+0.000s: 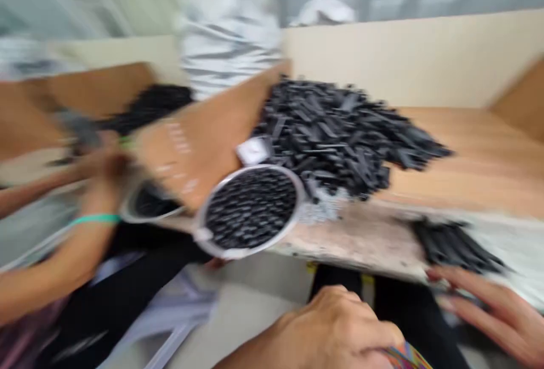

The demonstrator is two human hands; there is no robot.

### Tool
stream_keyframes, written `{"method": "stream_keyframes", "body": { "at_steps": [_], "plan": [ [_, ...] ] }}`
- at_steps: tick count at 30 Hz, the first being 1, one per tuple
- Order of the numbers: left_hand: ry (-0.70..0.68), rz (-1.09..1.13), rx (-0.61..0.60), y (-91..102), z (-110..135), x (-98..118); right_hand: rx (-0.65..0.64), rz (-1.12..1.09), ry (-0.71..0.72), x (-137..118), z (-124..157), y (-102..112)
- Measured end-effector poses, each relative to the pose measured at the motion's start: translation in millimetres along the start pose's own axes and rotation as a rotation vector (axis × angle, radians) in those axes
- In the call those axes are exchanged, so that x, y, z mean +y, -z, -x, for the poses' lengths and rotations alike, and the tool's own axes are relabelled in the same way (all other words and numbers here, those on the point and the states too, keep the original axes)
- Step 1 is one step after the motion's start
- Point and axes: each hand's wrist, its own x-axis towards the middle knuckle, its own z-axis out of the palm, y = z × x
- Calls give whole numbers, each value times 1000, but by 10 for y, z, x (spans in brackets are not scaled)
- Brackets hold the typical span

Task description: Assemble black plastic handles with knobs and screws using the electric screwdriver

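My left hand (340, 329) is over my lap at the bottom middle, seen from the back, its fingers curled closed. A colourful patterned strip (408, 356) shows by its fingers; whether they grip it or something hidden I cannot tell. At the table's front edge on the right, my right hand (495, 309) has its fingers stretched out and apart. Its fingertips are close to a small row of slim black pieces (457, 244) lying side by side. Blur hides fine detail around both hands.
A round tub (300, 187) packed with black pieces stands at the table edge. Behind it lies a large heap of black pieces (331, 131), with small clear bits (323, 207) in front. A cardboard divider (195, 136) separates a co-worker's arms (96, 227) at left.
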Motion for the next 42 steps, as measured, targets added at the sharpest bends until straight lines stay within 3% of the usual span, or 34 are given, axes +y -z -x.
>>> {"method": "stream_keyframes", "body": {
  "at_steps": [2, 5, 8, 12, 17, 21, 24, 30, 35, 39, 42],
  "plan": [
    [-79, 18, -17, -68, -386, -19, -37, 46, -233, 149, 276, 252],
    [-137, 47, 17, -183, -936, -56, 73, 91, -373, 441, 493, 448],
    [-205, -57, -7, -365, -1422, -75, 155, 111, -411, 680, 588, 498],
    [-329, -247, -138, -602, -1979, -134, 177, 172, -369, 847, 636, 463],
    [-394, -352, -303, -803, -2442, -230, 225, 280, -362, 1022, 795, 504],
    [-394, -355, -404, -888, -2616, -265, 372, 220, -359, 1167, 1032, 634],
    [-391, -347, -431, -913, -2665, -289, 414, 152, -372, 1168, 1147, 725],
    [-393, -322, -445, -838, -2511, -382, 350, 79, -364, 933, 1165, 795],
    [-410, -343, -436, -708, -2358, -394, 296, 96, -257, 923, 1200, 647],
    [-402, -359, -447, -682, -2377, -382, 237, 104, -137, 870, 934, 470],
    [-413, -320, -477, -699, -2403, -422, 142, 28, 54, 553, 474, 471]
  ]
}}
